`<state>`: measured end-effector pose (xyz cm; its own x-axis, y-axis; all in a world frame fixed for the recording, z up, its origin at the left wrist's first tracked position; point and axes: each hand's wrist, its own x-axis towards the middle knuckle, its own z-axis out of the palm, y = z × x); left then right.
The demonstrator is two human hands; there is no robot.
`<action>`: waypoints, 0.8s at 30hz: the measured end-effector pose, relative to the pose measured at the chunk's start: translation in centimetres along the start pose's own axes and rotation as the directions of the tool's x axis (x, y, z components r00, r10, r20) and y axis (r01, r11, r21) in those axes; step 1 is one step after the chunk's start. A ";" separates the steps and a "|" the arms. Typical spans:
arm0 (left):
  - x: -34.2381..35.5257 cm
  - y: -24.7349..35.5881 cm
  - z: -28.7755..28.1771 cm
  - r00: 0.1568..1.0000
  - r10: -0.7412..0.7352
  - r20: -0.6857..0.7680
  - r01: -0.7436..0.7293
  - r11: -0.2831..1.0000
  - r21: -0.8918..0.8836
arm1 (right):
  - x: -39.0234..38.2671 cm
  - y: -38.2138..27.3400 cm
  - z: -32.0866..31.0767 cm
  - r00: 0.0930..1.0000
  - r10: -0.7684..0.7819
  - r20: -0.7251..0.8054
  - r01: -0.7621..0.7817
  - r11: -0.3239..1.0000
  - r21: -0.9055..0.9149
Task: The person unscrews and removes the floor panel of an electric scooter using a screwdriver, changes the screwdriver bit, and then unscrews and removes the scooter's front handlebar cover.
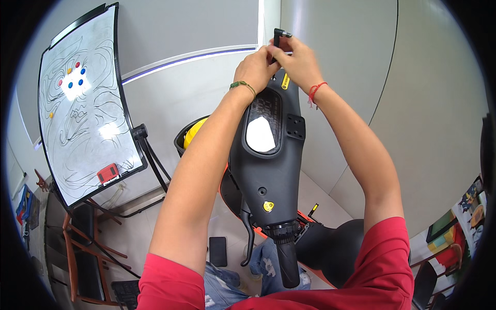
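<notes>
A scooter's dark grey handlebar cover [276, 181] stretches away from me, with an oval display [261, 135] set in it. Both hands meet at its far end. There my right hand [298, 63] has its fingers closed around a short black rod [277, 41] with a bent top and a shiny metal tip. My left hand [253, 71] is closed against the same rod from the left, its fingertips partly hidden. The near end carries a black handgrip [287, 264] and a brake lever [250, 240]. Where the rod meets the handlebar is covered by my fingers.
A whiteboard [98, 129] with coloured magnets and a red eraser [108, 173] stands at left. Something yellow [194, 133] sits in a black holder beside the handlebar. The scooter seat [330, 250] is at lower right. A dark phone-like slab [218, 251] and wooden chairs [77, 268] are below left.
</notes>
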<state>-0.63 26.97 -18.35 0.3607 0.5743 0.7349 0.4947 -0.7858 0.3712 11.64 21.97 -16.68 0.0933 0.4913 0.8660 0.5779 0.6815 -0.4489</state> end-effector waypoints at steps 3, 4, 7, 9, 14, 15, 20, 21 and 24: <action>-0.4 0.3 -0.4 0.999 0.031 -0.044 -0.034 0.997 -0.069 | 0.0 -0.3 0.2 0.996 -0.073 0.046 0.084 0.942 -0.325; -0.4 1.1 -0.6 0.999 -0.032 0.013 0.032 0.999 -0.014 | 0.2 0.0 -0.1 0.996 -0.084 0.031 0.090 0.909 -0.407; -0.4 1.6 -0.6 0.995 -0.077 0.067 0.074 0.996 0.046 | 0.4 0.5 -0.7 0.999 -0.048 -0.012 0.040 0.923 -0.382; -0.3 1.1 -0.3 0.996 -0.057 0.067 0.054 0.997 0.048 | 0.5 0.6 -0.9 0.999 0.002 -0.034 -0.011 0.964 -0.267; 0.3 0.4 0.3 0.998 -0.007 0.064 0.005 0.999 0.035 | 0.3 1.1 -1.2 0.999 -0.033 -0.014 0.030 0.987 -0.156; 0.2 0.3 0.2 0.998 -0.010 0.064 0.007 0.999 0.039 | 0.0 0.5 -0.8 0.996 -0.085 0.001 0.084 0.977 -0.197; -0.4 0.6 -0.5 0.999 -0.032 0.028 0.030 0.997 0.069 | -0.1 -1.5 -0.7 0.987 0.126 0.099 -0.079 0.921 -0.381; -0.4 0.9 -0.3 0.999 -0.028 0.029 0.026 0.998 0.065 | 0.0 -0.8 -1.0 0.995 0.062 0.075 -0.033 0.941 -0.336; -0.4 1.6 -0.1 0.991 -0.102 0.087 0.084 0.978 0.189 | 0.5 0.5 -1.9 0.998 0.021 0.056 -0.005 0.965 -0.261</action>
<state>-0.09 25.49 -18.01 0.3760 0.6693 0.6408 0.6636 -0.6772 0.3179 13.51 21.56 -16.12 0.0593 0.5350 0.8428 0.7690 0.5138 -0.3803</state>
